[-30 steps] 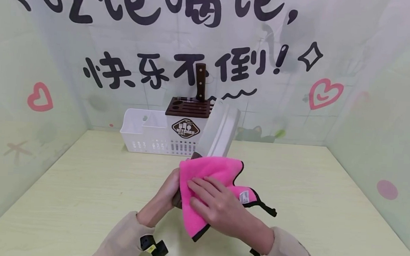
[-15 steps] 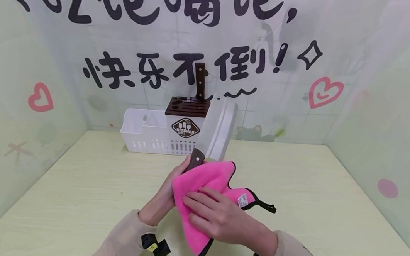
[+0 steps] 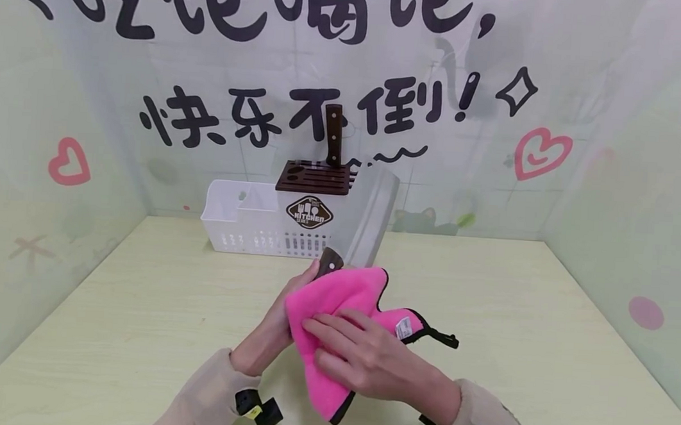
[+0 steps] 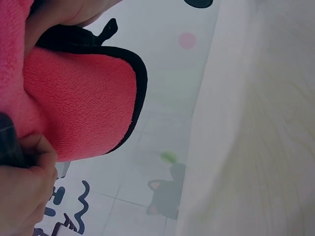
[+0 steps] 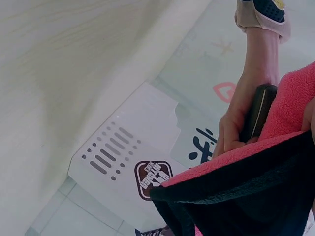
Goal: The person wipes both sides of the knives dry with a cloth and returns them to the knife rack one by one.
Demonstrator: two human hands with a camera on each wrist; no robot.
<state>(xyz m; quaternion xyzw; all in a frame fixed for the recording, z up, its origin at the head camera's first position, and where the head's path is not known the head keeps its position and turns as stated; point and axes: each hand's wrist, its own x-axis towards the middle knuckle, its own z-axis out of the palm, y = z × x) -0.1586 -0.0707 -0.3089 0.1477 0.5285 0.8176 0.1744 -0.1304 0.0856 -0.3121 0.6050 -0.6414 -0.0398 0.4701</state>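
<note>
A cleaver [image 3: 369,217] with a broad pale blade points up and away from me in the head view. My left hand [image 3: 277,321] grips its dark riveted handle [image 3: 330,262]; the handle's butt end [image 5: 260,112] shows in the right wrist view. Draped over the handle's lower part is a pink cloth [image 3: 351,287] with black edging and a dark reverse side. My right hand [image 3: 367,358] holds this cloth against the handle and left hand, fingers bent on the pink side. In the left wrist view the cloth [image 4: 83,103] hides most of the cleaver.
A white perforated rack [image 3: 247,233] stands at the back of the table [image 3: 514,324], bearing a brown slotted knife block [image 3: 312,177]. One knife [image 3: 333,135] sits upright in the block, handle up. The cleaver blade overlaps the rack's right side in view. Printed walls enclose the table.
The cloth and right hand have slid down toward me along the handle, uncovering its upper end and rivet. Over the last half second they have barely moved; the left hand keeps its grip.
</note>
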